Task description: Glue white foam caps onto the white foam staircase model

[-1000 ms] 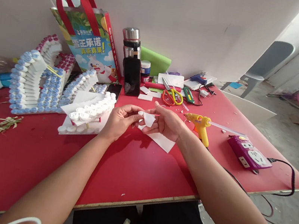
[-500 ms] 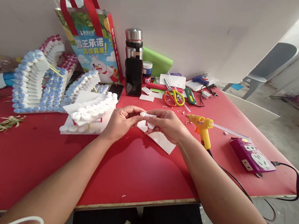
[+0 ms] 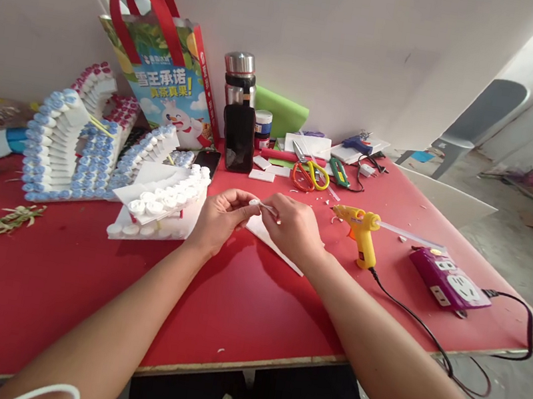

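Observation:
Between the fingertips of my left hand (image 3: 223, 218) is a small white paper roll (image 3: 254, 202), pinched at its side. My right hand (image 3: 293, 225) has its fingers closed on the thin loose end of the same paper, which shows as a narrow strip. Both hands hover over the table's middle, close together. Under my right hand lies a flat white sheet (image 3: 275, 245), partly covered. Just left of my left hand stands a white cardboard piece lined with several white paper rolls (image 3: 166, 196).
Right of my hands a yellow glue gun (image 3: 365, 232) rests near a purple power strip (image 3: 451, 279). Scissors (image 3: 311, 174), a black phone (image 3: 238, 138) and a steel bottle (image 3: 239, 77) stand or lie behind. Blue-and-white rolled-paper structures (image 3: 67, 148) and a bag (image 3: 163, 85) are at left.
My right hand has turned over, knuckles up, and the paper's free end now appears edge-on as a thin strip. My left hand stays nearly in place.

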Demonstrator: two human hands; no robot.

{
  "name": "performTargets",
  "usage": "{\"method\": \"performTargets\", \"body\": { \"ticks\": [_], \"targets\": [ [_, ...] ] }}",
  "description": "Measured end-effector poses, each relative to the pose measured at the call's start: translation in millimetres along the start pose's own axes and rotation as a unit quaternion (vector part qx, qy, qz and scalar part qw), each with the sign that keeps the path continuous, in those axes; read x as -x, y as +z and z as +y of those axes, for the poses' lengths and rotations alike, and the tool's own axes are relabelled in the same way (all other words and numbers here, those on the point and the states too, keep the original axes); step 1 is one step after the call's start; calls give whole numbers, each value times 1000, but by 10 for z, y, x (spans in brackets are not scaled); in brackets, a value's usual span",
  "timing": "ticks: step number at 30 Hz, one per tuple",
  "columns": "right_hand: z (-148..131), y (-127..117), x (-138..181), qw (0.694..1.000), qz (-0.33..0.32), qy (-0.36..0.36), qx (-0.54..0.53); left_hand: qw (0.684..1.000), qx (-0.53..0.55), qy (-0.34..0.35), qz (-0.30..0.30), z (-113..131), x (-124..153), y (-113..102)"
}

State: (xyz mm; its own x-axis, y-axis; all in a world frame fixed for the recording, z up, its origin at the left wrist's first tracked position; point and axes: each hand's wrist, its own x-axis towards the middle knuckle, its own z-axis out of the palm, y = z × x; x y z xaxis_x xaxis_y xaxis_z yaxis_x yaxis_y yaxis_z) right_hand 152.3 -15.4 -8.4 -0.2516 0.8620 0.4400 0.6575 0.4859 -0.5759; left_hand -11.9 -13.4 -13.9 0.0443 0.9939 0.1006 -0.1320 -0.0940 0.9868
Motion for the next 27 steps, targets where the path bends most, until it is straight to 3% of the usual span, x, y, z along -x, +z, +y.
{"method": "performTargets", "body": {
  "ticks": [2, 3, 5, 7, 8, 10, 18, 20, 22, 27],
  "targets": [
    [11, -33, -25, 978, -40, 85, -187, 1000, -17, 16, -14, 2, -15, -57],
    [16, -54, -41, 946, -70, 131, -288, 999, -24, 25, -20, 3, -22, -83],
    [24, -100, -73, 854, -131, 207, -459, 998, -37, 40, -26, 4, -29, -120],
    [34, -136, -96, 771, -173, 254, -558, 997, -50, 45, -30, 3, -29, -136],
    [40, -148, -103, 746, -185, 265, -583, 997, -56, 46, -32, 1, -26, -138],
    [54, -157, -105, 723, -195, 271, -605, 996, -70, 47, -39, -1, -19, -137],
    [135, -137, -75, 695, -208, 261, -637, 992, -102, 56, -46, 13, -1, -141],
    [132, -136, -78, 700, -208, 261, -631, 992, -106, 60, -46, 16, 1, -137],
    [108, -129, -81, 737, -184, 249, -600, 992, -107, 60, -42, 17, 1, -130],
    [38, -84, -61, 897, -72, 179, -397, 995, -84, 34, -30, 18, 4, -107]
  ]
}}
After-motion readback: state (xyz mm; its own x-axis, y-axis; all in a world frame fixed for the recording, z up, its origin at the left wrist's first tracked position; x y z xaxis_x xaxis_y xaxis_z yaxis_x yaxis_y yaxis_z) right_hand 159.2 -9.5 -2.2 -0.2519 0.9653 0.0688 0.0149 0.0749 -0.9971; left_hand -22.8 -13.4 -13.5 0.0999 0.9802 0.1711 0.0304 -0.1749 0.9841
